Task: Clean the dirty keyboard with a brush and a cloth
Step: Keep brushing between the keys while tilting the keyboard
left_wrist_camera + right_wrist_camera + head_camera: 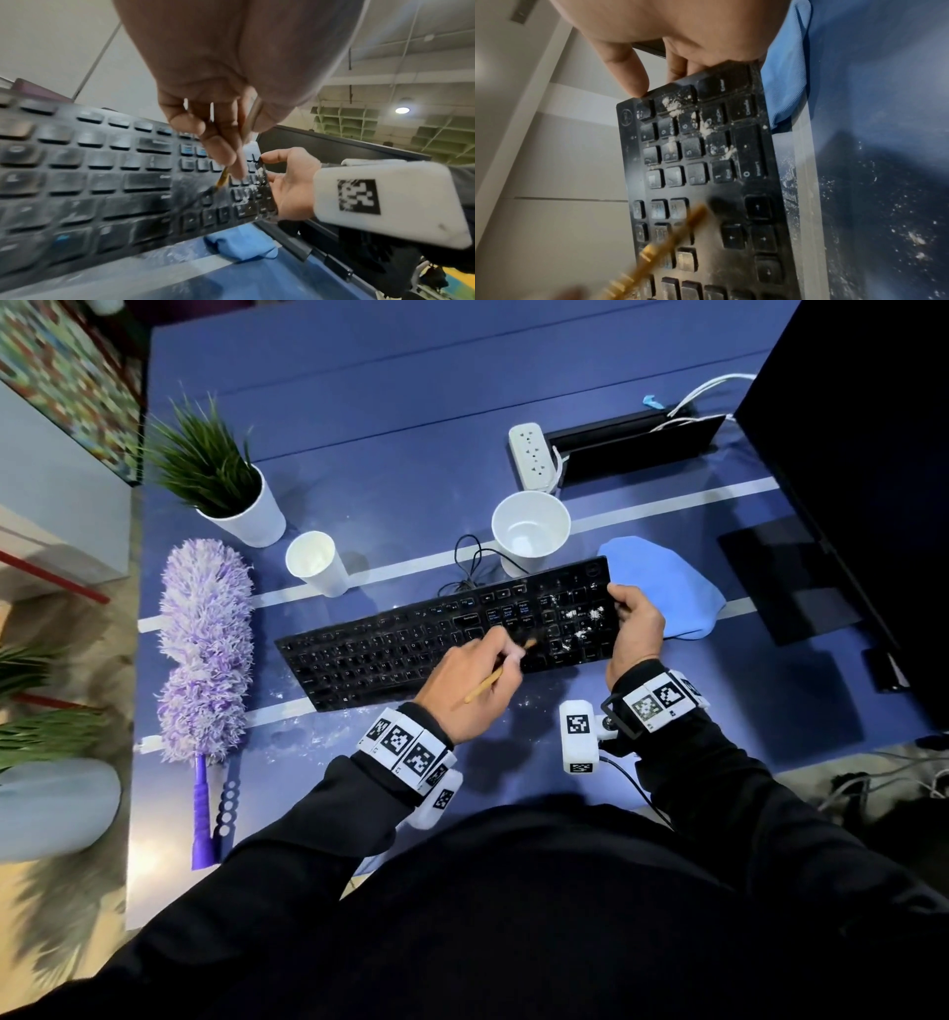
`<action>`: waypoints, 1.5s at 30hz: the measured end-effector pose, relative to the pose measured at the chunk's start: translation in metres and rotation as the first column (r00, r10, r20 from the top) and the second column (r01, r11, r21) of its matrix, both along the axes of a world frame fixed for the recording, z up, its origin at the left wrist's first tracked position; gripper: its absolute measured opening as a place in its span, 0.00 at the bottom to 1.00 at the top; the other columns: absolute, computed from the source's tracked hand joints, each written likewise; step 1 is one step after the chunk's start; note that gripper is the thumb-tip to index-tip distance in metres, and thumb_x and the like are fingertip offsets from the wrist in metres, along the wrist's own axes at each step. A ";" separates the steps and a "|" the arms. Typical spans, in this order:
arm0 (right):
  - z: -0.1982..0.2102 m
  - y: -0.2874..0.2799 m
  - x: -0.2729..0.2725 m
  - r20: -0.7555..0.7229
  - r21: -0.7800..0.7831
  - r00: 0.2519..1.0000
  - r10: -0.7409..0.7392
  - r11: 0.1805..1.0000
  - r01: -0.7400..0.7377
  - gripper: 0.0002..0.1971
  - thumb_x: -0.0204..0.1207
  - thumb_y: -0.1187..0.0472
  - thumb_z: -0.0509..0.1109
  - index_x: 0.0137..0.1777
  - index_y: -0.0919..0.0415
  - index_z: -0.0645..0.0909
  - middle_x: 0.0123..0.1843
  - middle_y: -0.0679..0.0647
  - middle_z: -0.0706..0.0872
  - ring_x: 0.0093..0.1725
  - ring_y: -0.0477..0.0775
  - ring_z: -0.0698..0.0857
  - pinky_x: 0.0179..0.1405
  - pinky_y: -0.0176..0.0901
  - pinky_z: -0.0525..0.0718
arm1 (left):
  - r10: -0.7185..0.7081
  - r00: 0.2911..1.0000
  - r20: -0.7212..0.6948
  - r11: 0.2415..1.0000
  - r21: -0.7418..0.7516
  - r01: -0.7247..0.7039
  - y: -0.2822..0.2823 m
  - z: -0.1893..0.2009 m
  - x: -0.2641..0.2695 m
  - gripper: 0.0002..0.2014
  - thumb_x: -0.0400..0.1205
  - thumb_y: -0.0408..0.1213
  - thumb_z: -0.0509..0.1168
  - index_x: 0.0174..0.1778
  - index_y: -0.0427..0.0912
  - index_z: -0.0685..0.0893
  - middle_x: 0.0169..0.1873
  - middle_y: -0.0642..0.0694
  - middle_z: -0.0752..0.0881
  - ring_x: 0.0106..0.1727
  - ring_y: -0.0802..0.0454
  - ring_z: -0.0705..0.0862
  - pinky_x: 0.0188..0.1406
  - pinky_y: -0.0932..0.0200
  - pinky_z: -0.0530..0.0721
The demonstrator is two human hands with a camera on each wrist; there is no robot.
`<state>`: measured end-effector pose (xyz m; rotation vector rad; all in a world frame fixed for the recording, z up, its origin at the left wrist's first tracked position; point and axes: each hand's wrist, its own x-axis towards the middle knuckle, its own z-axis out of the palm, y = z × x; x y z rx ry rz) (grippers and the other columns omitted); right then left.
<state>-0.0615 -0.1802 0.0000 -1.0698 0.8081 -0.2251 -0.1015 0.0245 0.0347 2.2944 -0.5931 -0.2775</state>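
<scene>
A: Left hand (pixel 464 688) pinches the brush (pixel 500 671) mid-keyboard (pixel 411 644); right hand (pixel 634 624) grips its three-o'clock end

B: Cloth (pixel 667 588) waits at two o'clock. A hard flick could scatter powder (pixel 580 618) onto the desk (pixel 411 428)

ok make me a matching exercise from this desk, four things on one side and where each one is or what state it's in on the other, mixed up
Things
1. brush
2. blue cloth
3. purple duster
4. keyboard

Places or states
a. lying on the desk at the far left, untouched
b. held at its right end by the right hand, white powder on the number pad
c. pinched in the left hand, tip over the keys
d. on the desk past the keyboard's right end

Pairs: 1-c, 2-d, 3-a, 4-b
</scene>
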 end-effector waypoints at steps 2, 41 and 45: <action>0.000 0.000 0.000 -0.006 0.014 1.000 0.001 1.000 -0.001 0.07 0.64 0.62 0.70 0.27 0.56 0.86 0.33 0.51 0.84 0.40 0.55 0.81 0.45 0.46 0.79 | 0.030 0.998 0.049 0.994 -0.108 -0.024 -0.011 0.014 0.002 0.05 0.87 0.41 0.57 0.48 0.45 0.74 0.45 0.52 0.89 0.48 0.49 0.86 0.48 0.51 0.82; -0.026 -0.001 -0.023 -0.305 -0.725 0.754 0.582 0.371 -0.580 0.22 0.70 0.69 0.71 0.63 0.54 0.85 0.44 0.54 0.83 0.38 0.48 0.80 0.50 0.33 0.81 | 0.168 0.985 -0.031 0.984 -0.056 -0.170 -0.012 -0.044 0.024 0.17 0.86 0.43 0.56 0.54 0.37 0.88 0.54 0.44 0.90 0.58 0.47 0.86 0.64 0.62 0.76; -0.027 0.020 -0.023 -0.266 -0.640 0.599 0.755 0.326 -0.695 0.17 0.69 0.63 0.77 0.57 0.47 0.85 0.31 0.45 0.82 0.27 0.41 0.73 0.34 0.34 0.78 | 0.102 0.993 0.060 0.992 -0.087 -0.096 -0.015 -0.044 0.025 0.17 0.85 0.44 0.58 0.57 0.39 0.88 0.52 0.44 0.90 0.55 0.46 0.86 0.62 0.60 0.76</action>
